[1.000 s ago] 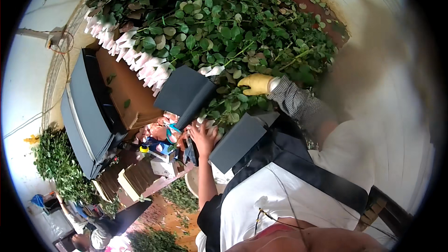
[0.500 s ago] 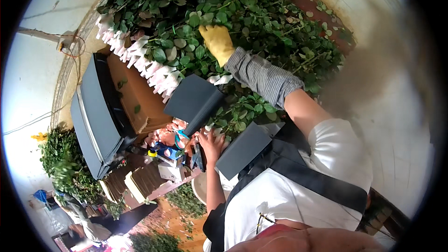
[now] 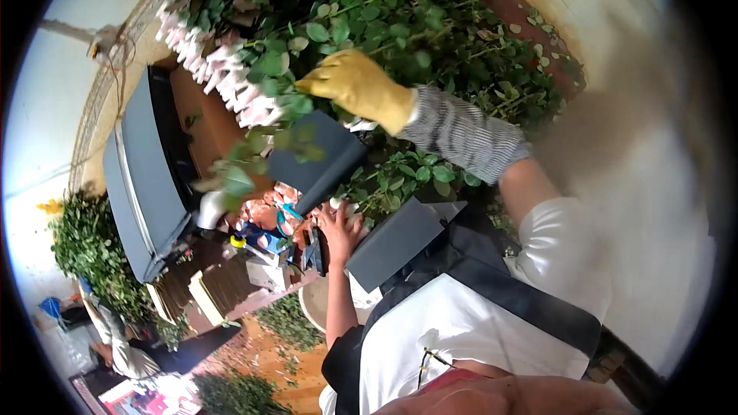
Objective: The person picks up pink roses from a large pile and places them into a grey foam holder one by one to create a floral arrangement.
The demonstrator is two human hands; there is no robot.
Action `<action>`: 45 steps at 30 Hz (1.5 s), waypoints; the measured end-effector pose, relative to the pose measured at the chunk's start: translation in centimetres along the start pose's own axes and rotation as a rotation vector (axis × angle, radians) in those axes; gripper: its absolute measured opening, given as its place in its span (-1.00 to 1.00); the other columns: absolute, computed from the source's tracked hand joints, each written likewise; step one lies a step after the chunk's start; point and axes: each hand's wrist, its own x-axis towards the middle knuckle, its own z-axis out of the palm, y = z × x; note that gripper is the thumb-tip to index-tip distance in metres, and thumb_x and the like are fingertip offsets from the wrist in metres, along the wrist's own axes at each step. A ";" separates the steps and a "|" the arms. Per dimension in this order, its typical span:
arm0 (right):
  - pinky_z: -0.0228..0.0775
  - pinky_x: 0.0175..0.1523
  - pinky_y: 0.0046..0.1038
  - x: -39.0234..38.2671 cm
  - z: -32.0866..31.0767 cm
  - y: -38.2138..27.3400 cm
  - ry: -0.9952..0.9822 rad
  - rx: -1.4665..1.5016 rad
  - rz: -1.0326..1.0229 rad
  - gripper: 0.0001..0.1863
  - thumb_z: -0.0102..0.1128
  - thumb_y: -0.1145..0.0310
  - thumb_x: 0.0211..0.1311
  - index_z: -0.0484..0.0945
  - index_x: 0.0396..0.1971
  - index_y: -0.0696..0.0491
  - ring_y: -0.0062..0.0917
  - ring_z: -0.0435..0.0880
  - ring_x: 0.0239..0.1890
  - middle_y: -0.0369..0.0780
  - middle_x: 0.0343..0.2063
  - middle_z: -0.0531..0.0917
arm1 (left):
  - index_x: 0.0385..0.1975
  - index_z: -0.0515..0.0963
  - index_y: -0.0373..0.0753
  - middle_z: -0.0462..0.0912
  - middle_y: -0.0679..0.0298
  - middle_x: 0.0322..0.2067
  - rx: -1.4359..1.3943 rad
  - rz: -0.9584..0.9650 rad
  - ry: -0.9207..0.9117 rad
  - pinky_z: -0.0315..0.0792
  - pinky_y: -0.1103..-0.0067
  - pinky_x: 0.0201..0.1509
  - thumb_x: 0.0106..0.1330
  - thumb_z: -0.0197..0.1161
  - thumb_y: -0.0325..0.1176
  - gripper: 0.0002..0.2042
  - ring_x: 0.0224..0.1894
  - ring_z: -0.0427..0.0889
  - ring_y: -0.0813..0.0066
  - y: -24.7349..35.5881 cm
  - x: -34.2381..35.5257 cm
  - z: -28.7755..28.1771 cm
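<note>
My yellow-gloved right hand [image 3: 354, 88] is closed on a leafy rose stem [image 3: 231, 177], blurred, whose white-wrapped head [image 3: 210, 207] hangs lower left over a dark grey angled board [image 3: 315, 154]. Behind it lies a big heap of leafy stems [image 3: 430, 8] with pink-white wrapped heads [image 3: 215, 69] along its left side. My bare left hand [image 3: 338, 230] rests with fingers apart beside a second grey angled board [image 3: 392, 246], near teal-handled scissors [image 3: 286, 219], a small black tool [image 3: 314, 252] and pink petals [image 3: 261, 214].
At left are a cardboard box [image 3: 204, 127] with a grey side panel [image 3: 131, 192], stacked cardboard sheets [image 3: 211, 296], a white box [image 3: 267, 273] and more foliage [image 3: 84, 246]. A co-worker [image 3: 119, 350] is at lower left. A white tub [image 3: 311, 303] stands below my left hand.
My right hand has risen from beside the grey board into the heap, then swung down-left with a leafy stem. My left hand has stayed by the scissors and boards.
</note>
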 end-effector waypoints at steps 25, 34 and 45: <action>0.29 0.28 -0.20 -18.8 -2.5 -9.8 -0.459 -0.335 0.613 -0.74 0.11 0.46 0.01 0.67 -0.27 0.04 -0.25 0.61 0.02 -0.16 -0.20 0.71 | 0.02 0.52 -0.24 0.41 -0.22 0.03 -0.098 -0.110 0.060 0.34 0.07 0.11 0.03 0.51 -0.10 -0.42 0.08 0.38 -0.25 -0.7 0.0 0.7; 0.14 0.42 -0.17 -26.6 -0.8 -6.0 -0.486 -0.060 0.698 -0.58 0.24 0.58 -0.06 0.66 -0.10 0.00 -0.33 0.60 0.07 -0.19 -0.08 0.70 | -0.17 0.56 -0.28 0.51 -0.14 -0.18 0.018 -0.014 -0.064 0.19 -0.05 0.30 -0.01 0.50 -0.12 -0.53 0.13 0.30 -0.42 0.2 1.7 -0.4; 0.45 0.16 -0.28 -22.0 -4.6 -4.7 -0.567 0.159 0.742 -0.58 0.22 0.42 0.26 0.53 0.14 0.06 -0.18 0.63 0.03 -0.10 0.05 0.64 | 0.20 0.47 -0.14 0.34 -0.03 0.24 -0.190 -0.051 0.064 0.13 0.11 0.38 0.22 0.36 -0.09 -0.45 0.27 0.28 -0.13 -0.8 -1.7 -1.3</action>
